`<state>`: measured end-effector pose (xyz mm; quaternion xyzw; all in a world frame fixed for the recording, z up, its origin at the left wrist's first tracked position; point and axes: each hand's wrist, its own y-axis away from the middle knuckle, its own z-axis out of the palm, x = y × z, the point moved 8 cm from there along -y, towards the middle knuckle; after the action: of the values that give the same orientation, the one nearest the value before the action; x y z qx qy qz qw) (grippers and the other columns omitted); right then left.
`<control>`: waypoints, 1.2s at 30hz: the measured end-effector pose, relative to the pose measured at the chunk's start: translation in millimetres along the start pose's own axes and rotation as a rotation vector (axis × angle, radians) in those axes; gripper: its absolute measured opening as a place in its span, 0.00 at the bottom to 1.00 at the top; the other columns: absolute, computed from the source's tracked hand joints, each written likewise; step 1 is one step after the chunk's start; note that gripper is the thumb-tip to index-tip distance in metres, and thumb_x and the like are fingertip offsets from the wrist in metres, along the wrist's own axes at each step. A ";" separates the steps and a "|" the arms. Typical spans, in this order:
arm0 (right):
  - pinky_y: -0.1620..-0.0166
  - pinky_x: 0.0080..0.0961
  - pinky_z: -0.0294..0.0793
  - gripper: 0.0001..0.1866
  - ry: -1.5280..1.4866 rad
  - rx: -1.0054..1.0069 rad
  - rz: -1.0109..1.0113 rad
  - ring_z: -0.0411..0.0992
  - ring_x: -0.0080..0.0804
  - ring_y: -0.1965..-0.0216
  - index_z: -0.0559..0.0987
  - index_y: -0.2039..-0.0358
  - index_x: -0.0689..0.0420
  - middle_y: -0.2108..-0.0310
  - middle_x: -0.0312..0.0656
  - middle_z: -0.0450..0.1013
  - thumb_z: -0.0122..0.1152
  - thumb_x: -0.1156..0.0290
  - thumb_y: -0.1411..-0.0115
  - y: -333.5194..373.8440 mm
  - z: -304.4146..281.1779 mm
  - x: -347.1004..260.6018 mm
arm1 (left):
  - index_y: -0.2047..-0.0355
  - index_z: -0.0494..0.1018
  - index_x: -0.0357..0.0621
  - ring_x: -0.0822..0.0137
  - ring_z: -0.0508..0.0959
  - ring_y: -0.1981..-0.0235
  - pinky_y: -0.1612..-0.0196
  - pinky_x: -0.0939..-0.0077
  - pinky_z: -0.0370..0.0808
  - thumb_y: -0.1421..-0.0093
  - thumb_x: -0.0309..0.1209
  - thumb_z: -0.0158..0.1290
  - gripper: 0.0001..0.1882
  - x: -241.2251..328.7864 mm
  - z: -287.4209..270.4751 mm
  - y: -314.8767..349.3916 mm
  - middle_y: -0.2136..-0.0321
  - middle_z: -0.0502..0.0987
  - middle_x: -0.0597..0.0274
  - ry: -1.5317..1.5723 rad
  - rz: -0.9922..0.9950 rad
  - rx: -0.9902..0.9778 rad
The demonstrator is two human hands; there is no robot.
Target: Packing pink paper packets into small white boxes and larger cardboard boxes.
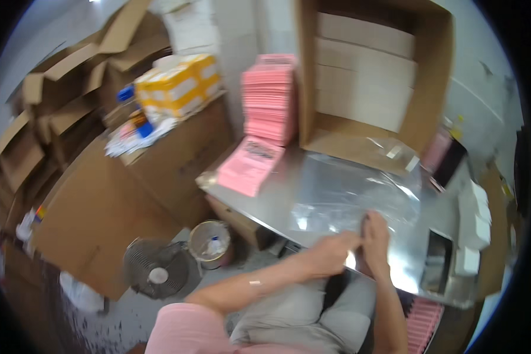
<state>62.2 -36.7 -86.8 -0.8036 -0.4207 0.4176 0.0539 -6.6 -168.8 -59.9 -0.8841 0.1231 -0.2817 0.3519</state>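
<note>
At the front edge of the metal table (pixel 277 200), my left hand (pixel 333 253) and my right hand (pixel 376 239) come together. The fingers of my left hand are closed and reach to the thumb side of my right hand. My right hand is curled, its fingertips near the closest clear plastic bag. Whatever lies between the fingers is hidden and blurred. Just beyond the hands, clear plastic bags (pixel 342 189) lie flat and shiny on the tabletop. Further left stands a tall stack of pink printed sheets (pixel 268 97), with a lower pile of pink sheets (pixel 251 165) before it.
An open cardboard box (pixel 433 76) holding white boxes (pixel 366 71) stands at the back. Small white cartons (pixel 475 218) and a dark rectangular opening (pixel 436 259) are on the right. Leftward are a fan (pixel 156 274), a bucket (pixel 209 248), and a large carton (pixel 177 159).
</note>
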 end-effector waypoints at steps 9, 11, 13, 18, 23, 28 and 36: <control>0.32 0.39 0.56 0.22 0.378 -0.018 0.220 0.63 0.56 0.38 0.70 0.40 0.64 0.41 0.59 0.68 0.44 0.65 0.29 7.8 -48.7 115.4 | 0.43 0.63 0.20 0.44 0.68 0.40 0.35 0.55 0.61 0.38 0.33 0.49 0.29 -108.6 22.3 18.1 0.44 0.69 0.35 -0.563 -0.441 0.010; 0.35 0.38 0.60 0.21 0.151 -0.086 0.126 0.65 0.53 0.38 0.72 0.43 0.68 0.42 0.60 0.69 0.43 0.69 0.30 -0.2 -30.8 58.3 | 0.41 0.61 0.20 0.43 0.64 0.37 0.34 0.54 0.59 0.36 0.36 0.49 0.31 -116.3 11.7 16.2 0.41 0.65 0.32 -0.608 -0.528 -0.032; 0.34 0.36 0.60 0.21 0.205 0.100 0.286 0.65 0.49 0.37 0.71 0.41 0.68 0.39 0.58 0.68 0.45 0.75 0.32 1.9 -78.6 152.9 | 0.39 0.59 0.19 0.42 0.61 0.34 0.32 0.53 0.57 0.35 0.38 0.48 0.34 -128.1 -4.7 11.1 0.38 0.61 0.29 -0.622 -0.593 -0.057; 0.42 0.40 0.70 0.18 0.615 0.657 -0.049 0.71 0.49 0.45 0.75 0.47 0.69 0.46 0.54 0.74 0.50 0.68 0.30 2.8 -228.9 286.5 | 0.35 0.56 0.24 0.39 0.52 0.30 0.30 0.49 0.52 0.39 0.30 0.52 0.35 -66.5 -103.8 -65.1 0.34 0.56 0.34 -0.535 -0.261 0.494; 0.39 0.36 0.66 0.19 0.585 -0.249 0.327 0.70 0.50 0.41 0.73 0.44 0.67 0.44 0.59 0.71 0.45 0.69 0.29 -5.4 -109.8 185.1 | 0.35 0.56 0.25 0.38 0.53 0.31 0.30 0.53 0.54 0.35 0.33 0.47 0.32 -143.1 -69.9 -13.6 0.33 0.55 0.34 -0.504 -0.519 -0.325; 0.50 0.38 0.74 0.13 0.241 0.044 0.229 0.74 0.59 0.56 0.77 0.54 0.66 0.58 0.58 0.77 0.51 0.73 0.34 24.4 -122.8 108.1 | 0.44 0.70 0.33 0.46 0.66 0.37 0.35 0.57 0.63 0.32 0.32 0.46 0.20 -151.2 -66.0 20.4 0.40 0.68 0.42 -0.203 -0.339 -0.260; 0.74 0.18 0.75 0.12 -0.420 -0.283 0.752 0.76 0.22 0.77 0.84 0.67 0.64 0.78 0.39 0.77 0.63 0.66 0.38 2.3 -115.0 118.6 | 0.46 0.76 0.40 0.67 0.82 0.74 0.69 0.73 0.81 0.35 0.28 0.53 0.17 -197.0 -87.6 5.2 0.71 0.82 0.53 0.257 -0.952 -0.327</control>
<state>181.3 77.9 -87.9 -0.7978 -0.1542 0.5007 -0.2985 -217.8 -139.1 -92.6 -0.8439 -0.2083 -0.4939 0.0242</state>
